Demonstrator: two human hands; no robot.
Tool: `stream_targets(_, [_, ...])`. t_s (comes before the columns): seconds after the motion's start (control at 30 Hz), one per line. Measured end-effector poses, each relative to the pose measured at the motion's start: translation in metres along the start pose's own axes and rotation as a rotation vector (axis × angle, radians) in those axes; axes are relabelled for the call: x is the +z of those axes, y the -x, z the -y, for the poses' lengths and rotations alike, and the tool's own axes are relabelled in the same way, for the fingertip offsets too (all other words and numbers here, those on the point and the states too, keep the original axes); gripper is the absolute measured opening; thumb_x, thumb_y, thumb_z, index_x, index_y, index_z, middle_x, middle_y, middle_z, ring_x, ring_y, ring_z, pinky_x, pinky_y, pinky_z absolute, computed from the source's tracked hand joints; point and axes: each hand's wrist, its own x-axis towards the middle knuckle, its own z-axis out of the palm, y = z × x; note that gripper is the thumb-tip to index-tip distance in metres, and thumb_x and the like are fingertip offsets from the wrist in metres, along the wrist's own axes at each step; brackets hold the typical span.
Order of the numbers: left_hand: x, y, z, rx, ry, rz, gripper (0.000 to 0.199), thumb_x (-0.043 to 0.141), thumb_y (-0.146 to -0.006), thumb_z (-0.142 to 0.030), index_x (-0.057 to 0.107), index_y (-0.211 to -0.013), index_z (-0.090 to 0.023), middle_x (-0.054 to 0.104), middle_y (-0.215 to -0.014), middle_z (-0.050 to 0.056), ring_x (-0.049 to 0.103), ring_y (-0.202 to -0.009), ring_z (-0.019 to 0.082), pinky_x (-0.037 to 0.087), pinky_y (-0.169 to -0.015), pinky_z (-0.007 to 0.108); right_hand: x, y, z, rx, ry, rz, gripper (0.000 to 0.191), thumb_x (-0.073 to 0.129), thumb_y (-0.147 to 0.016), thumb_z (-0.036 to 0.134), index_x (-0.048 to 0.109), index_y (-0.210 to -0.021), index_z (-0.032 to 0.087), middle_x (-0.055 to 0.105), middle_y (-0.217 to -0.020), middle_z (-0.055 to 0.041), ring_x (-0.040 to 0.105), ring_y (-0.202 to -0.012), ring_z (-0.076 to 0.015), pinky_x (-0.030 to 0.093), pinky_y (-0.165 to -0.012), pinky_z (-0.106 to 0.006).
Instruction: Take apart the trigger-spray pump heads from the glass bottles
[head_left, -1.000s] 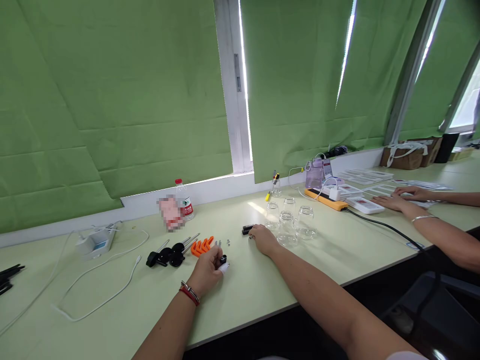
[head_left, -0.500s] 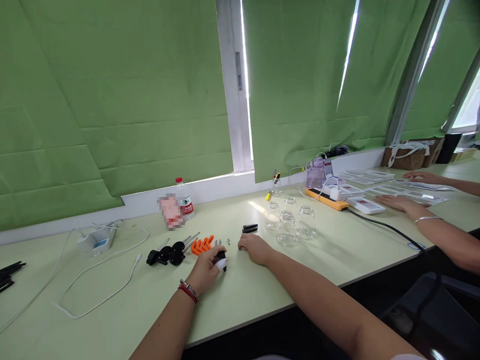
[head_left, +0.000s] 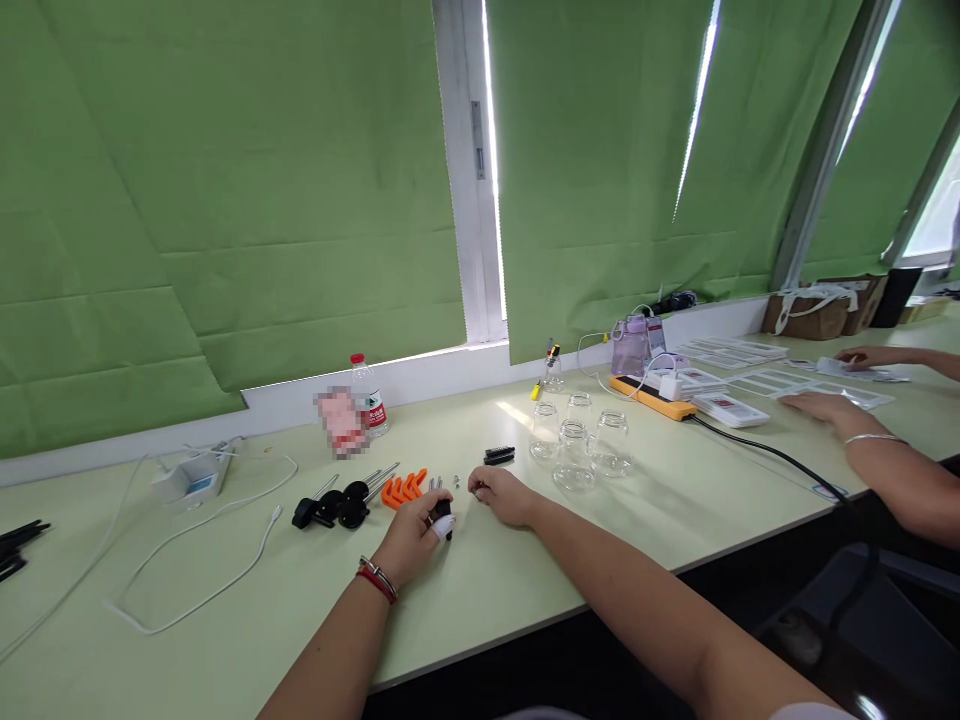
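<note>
My left hand (head_left: 409, 538) is closed around a small black part (head_left: 444, 511), mostly covered by the fingers; a white wrap shows on one finger. To its right, my right hand (head_left: 506, 497) rests low over the table with its fingertips pinched. Whatever is between them is too small to make out. Tiny metal pieces (head_left: 456, 482) lie between the hands. Beyond the left hand are several orange angled pieces (head_left: 405, 487) and several black round parts with metal rods (head_left: 352, 510). Black ridged strips (head_left: 499, 456) lie just past the right hand.
Several clear glass jars (head_left: 574, 465) stand right of my right hand. Behind them, a jar holds yellow-handled tools (head_left: 553, 370). An orange power strip (head_left: 652, 398) trails a black cable. A bottle (head_left: 369, 400) and white cables (head_left: 210, 500) are leftward. A co-worker's hands (head_left: 817, 403) are at far right.
My right hand has shifted slightly left, toward my left hand, with its fingertips pinched. My left hand has barely moved. The co-worker's hands have moved right over the sheets.
</note>
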Motion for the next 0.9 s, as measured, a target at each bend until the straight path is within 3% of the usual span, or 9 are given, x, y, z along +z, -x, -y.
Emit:
stream_targets(0.23, [0.001,0.001,0.003,-0.037,0.040,0.021,0.027,0.054,-0.077,-0.025,0.056,-0.103,-0.019,0.061,-0.083,0.004,0.056,-0.072,0.015,0.046,-0.067,0.031,-0.005,0.000,-0.012,0.095,-0.222,0.037,0.016,0.044,-0.076,0.007,0.054,-0.084,0.017,0.054,-0.071,0.0016,0.048,-0.059,-0.0093,0.043,-0.063,-0.024])
stream_targets(0.47, [0.004,0.001,0.006,-0.053,0.131,0.053,0.036,0.058,-0.073,-0.023,0.056,-0.108,-0.018,0.064,-0.086,0.004,0.057,-0.071,0.015,0.047,-0.069,0.033,-0.003,0.000,-0.017,0.069,-0.205,0.031,0.017,0.045,-0.075,0.007,0.054,-0.085,0.018,0.054,-0.071,0.0018,0.048,-0.060,-0.0094,0.042,-0.062,-0.023])
stream_targets(0.9, [-0.001,-0.001,-0.001,-0.045,0.021,0.068,0.018,0.059,-0.072,-0.023,0.064,-0.088,-0.018,0.061,-0.075,0.002,0.053,-0.068,0.015,0.046,-0.066,0.031,-0.002,0.001,-0.018,0.064,-0.155,0.033,0.018,0.046,-0.076,0.008,0.055,-0.087,0.018,0.056,-0.073,0.0008,0.047,-0.062,-0.0103,0.040,-0.060,-0.022])
